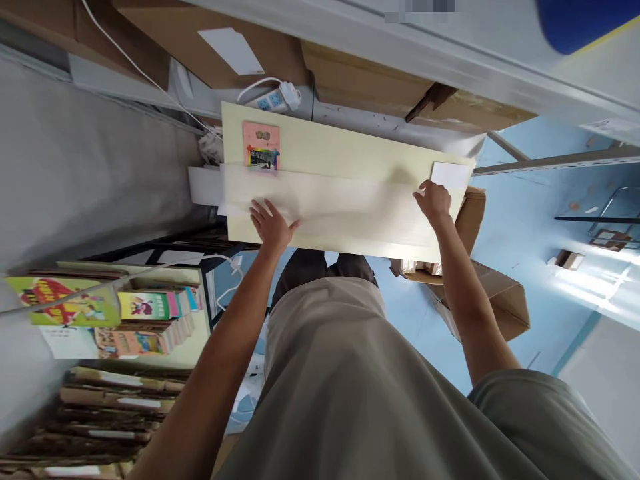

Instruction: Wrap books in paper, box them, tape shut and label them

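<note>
Left hand lies flat, fingers spread, on a long translucent white sheet across the pale yellow tabletop — right hand pinches its 3 o'clock end — sheet's long axis running 9 to 3, between both hands.

The scene is bright and evenly lit by soft daylight. The strongest glare sits at the right edge of the frame, where a white patch washes out the blue floor. A long pale sheet across the upper middle is smeared with motion blur, its edges ghosted, and faint shadows fall on the cream board around it. Straight lines bow toward the corners from the wide lens. A blue blob in the upper right is out of focus.
</note>
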